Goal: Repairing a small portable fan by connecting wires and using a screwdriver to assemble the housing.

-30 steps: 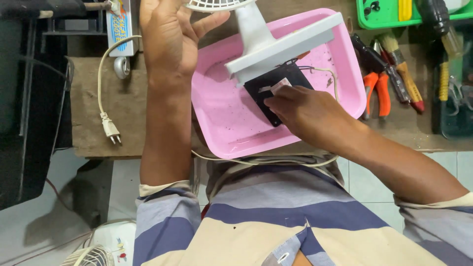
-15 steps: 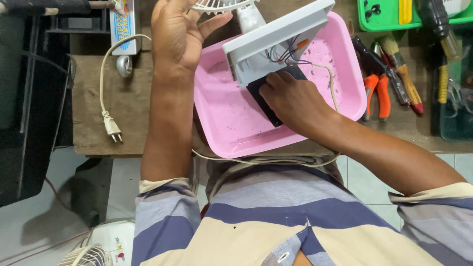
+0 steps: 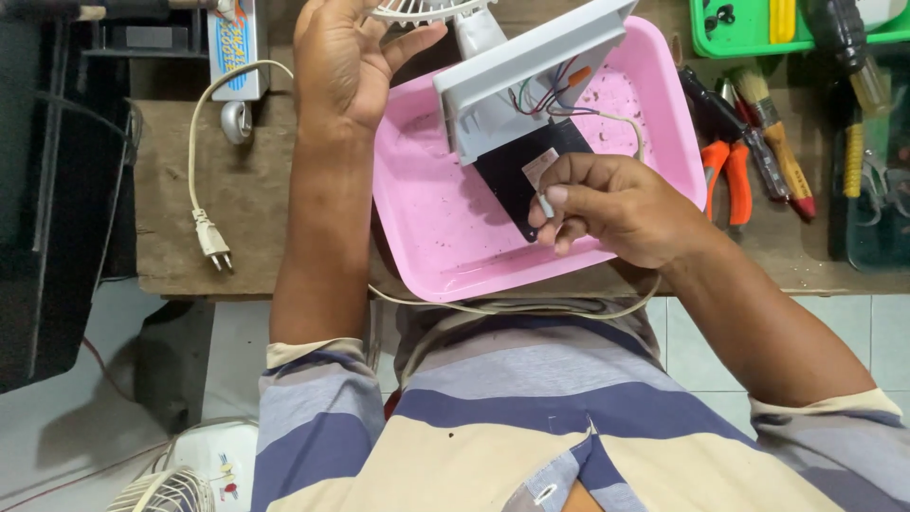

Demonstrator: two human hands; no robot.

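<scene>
My left hand grips a small white fan near its grille at the top of the view. The fan is tilted so its open grey base faces me, with coloured wires showing inside. A black bottom cover hangs off the base over a pink tray. My right hand is beside the black cover, its fingers pinched on a small white part at the cover's edge. A thin white cord runs from the base.
The pink tray sits on a wooden bench. A white power plug and cord lie at left. Orange-handled pliers, a brush and a green tool tray are at right. Another white fan stands on the floor.
The fan base has tipped up further, exposing its wires. My right hand drew back from under the base to the black cover's near edge, pinching a small white part.
</scene>
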